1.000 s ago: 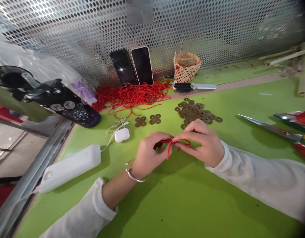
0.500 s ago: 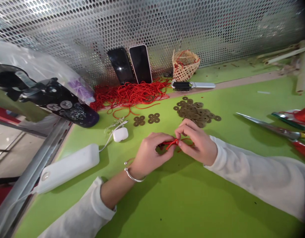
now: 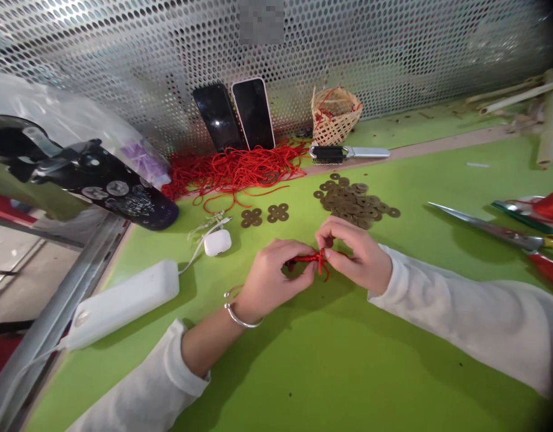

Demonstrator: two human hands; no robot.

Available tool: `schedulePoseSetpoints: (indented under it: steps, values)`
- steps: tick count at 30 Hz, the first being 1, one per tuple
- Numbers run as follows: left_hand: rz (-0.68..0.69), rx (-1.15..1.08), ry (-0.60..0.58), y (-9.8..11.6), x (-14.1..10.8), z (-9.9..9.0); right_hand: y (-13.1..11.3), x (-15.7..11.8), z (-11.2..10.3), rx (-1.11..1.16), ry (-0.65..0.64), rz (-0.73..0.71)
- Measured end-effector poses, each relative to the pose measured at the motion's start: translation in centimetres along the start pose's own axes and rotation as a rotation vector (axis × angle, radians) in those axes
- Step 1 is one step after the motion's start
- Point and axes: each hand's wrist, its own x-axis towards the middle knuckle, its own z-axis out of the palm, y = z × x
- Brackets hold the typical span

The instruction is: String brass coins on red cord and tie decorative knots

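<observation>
A knotted red cord is stretched between my two hands, low over the green table. My left hand pinches its left part between thumb and fingertips. On the other side my right hand has thumb and forefinger closed on the cord by the knot, where a loose red end hangs down. The fingertips partly hide the cord. Just beyond my right hand lies a pile of brass-coloured coins with holes. Two small coin clusters lie to the left of that pile.
Tangled red cord lies before two phones leaning on a perforated metal panel. A hairbrush and woven basket stand behind the coins. Scissors point in from the right. A white power bank, earphone case and dark bottle are left.
The cord's loose end has shifted and now hangs below the knot. My right fingers have moved slightly at the knot, while my left hand keeps its grip.
</observation>
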Motion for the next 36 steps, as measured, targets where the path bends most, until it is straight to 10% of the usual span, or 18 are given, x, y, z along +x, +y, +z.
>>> schedulePoseSetpoints:
  steps: [9,25,36]
  values:
    - [-0.031,-0.002,0.019,0.1,0.0,0.1,0.7,0.9,-0.2,0.233,-0.033,0.297]
    - [-0.198,-0.112,0.12,-0.6,-0.2,0.5,1.3,0.8,0.1,0.308,0.119,0.345]
    - [-0.231,-0.163,0.274,-1.1,-0.1,0.4,0.7,0.4,0.3,0.127,-0.143,0.163]
